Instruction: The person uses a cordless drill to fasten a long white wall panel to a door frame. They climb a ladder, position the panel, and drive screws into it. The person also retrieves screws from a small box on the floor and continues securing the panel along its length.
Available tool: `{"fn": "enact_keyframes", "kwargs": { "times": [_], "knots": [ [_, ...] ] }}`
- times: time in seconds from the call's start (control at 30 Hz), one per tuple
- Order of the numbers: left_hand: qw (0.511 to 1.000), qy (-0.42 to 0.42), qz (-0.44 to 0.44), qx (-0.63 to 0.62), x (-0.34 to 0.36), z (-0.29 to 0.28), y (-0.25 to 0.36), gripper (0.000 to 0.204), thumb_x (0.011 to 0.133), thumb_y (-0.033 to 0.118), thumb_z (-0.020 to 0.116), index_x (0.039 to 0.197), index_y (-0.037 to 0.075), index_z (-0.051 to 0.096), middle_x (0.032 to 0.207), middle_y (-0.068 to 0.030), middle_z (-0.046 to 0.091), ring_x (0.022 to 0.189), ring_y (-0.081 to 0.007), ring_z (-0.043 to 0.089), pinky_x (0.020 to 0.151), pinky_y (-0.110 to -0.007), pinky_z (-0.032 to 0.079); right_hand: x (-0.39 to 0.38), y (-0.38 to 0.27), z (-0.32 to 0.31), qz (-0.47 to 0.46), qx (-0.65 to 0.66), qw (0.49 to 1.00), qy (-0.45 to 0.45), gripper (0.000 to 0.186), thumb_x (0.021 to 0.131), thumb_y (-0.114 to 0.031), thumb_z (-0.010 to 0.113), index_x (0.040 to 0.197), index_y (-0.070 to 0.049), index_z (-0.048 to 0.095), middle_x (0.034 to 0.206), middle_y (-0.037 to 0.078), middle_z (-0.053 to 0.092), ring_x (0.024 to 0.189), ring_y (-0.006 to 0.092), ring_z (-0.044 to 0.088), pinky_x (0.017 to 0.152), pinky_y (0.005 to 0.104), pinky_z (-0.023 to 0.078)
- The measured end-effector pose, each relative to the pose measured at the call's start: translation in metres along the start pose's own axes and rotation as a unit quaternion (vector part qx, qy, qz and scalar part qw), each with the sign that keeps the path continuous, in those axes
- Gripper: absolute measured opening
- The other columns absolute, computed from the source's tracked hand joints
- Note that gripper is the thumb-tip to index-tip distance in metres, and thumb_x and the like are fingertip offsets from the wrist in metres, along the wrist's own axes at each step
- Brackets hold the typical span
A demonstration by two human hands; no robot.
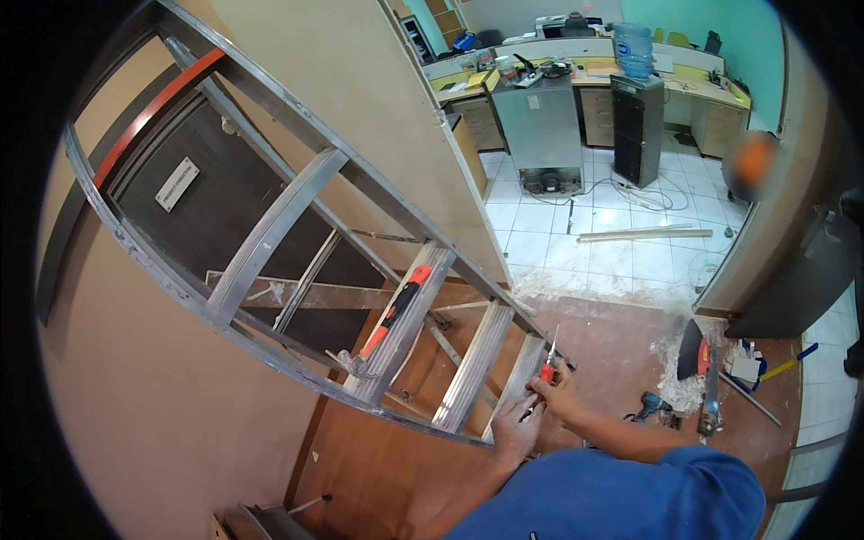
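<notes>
Low beside the bottom steps of an aluminium stepladder point(279, 216), my two hands are close together. My right hand point(565, 398) is closed around a small red-handled tool point(547, 372) with a thin pointed metal tip upward; its exact kind is unclear. Just below it, my left hand point(517, 430) has its fingers pinched together at a small dark and pale piece, too small to name. A red and black hand tool point(396, 310) lies along a higher ladder step, with a pale crumpled bit point(358, 364) at its lower end.
On the brown floor to the right are a cordless drill point(646, 407), a dust heap point(677, 382), a dark red-marked blade tool point(693, 351) and a yellow-handled tool point(785, 364). Beyond the doorway, long strips point(643, 236) lie on white tiles before a water dispenser point(637, 130).
</notes>
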State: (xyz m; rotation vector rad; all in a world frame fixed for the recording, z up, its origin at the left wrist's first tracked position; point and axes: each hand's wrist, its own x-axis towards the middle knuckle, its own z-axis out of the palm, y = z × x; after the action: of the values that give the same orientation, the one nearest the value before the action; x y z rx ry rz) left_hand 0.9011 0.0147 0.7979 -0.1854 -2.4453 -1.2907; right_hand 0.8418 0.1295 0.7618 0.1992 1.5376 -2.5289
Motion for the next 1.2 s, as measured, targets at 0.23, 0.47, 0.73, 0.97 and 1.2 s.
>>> {"fn": "enact_keyframes", "kwargs": {
  "times": [0.23,0.47,0.73,0.97,1.2],
  "knots": [
    [0.998,0.026,-0.011,0.051,0.004,0.002,0.0,0.021,0.078,0.015,0.08,0.081,0.002,0.064,0.074,-0.0127,0.065,0.062,-0.0257,0.066,0.057,-0.037,0.05,0.005,0.023,-0.006,-0.083,-0.224,0.97,0.049,0.064,0.084,-0.016,0.077,0.136,0.006,0.046,0.117,0.016,0.062,0.107,0.0206,0.06,0.093,0.0349,0.05],
    [0.997,-0.069,-0.028,-0.014,0.008,-0.002,-0.008,0.02,0.079,0.012,0.074,0.076,0.004,0.056,0.067,-0.012,0.054,0.058,-0.0279,0.056,0.056,-0.04,0.046,-0.006,0.028,-0.012,-0.065,-0.23,0.968,0.073,0.069,0.082,-0.024,0.078,0.135,0.006,0.048,0.113,0.02,0.065,0.103,0.0237,0.064,0.088,0.038,0.051],
    [0.959,-0.129,-0.167,-0.19,-0.024,0.009,-0.015,0.02,0.093,0.015,0.069,0.103,-0.002,0.065,0.092,-0.0077,0.065,0.084,-0.0136,0.065,0.071,-0.028,0.056,0.024,-0.01,-0.04,-0.015,-0.023,0.995,0.096,0.049,0.093,-0.006,0.067,0.135,-0.002,0.042,0.095,0.008,0.064,0.087,0.0216,0.071,0.077,0.0344,0.059],
    [0.892,-0.149,-0.271,-0.329,-0.008,0.019,-0.012,0.048,0.096,0.021,0.07,0.133,-0.007,0.056,0.108,-0.0132,0.068,0.093,-0.0163,0.069,0.078,-0.029,0.06,-0.001,-0.036,-0.019,0.099,0.144,0.985,0.003,0.031,0.094,-0.011,0.067,0.117,-0.01,0.047,0.098,0.01,0.063,0.09,0.0277,0.072,0.073,0.0421,0.061],
    [0.919,-0.137,-0.244,-0.278,-0.006,0.0,-0.004,0.043,0.094,0.017,0.073,0.128,-0.006,0.063,0.098,-0.0143,0.074,0.086,-0.0153,0.07,0.077,-0.028,0.059,-0.004,-0.058,-0.019,0.204,0.22,0.953,-0.047,0.019,0.095,-0.02,0.067,0.107,-0.01,0.059,0.096,0.01,0.067,0.103,0.0336,0.069,0.083,0.0487,0.059]
  ]
}}
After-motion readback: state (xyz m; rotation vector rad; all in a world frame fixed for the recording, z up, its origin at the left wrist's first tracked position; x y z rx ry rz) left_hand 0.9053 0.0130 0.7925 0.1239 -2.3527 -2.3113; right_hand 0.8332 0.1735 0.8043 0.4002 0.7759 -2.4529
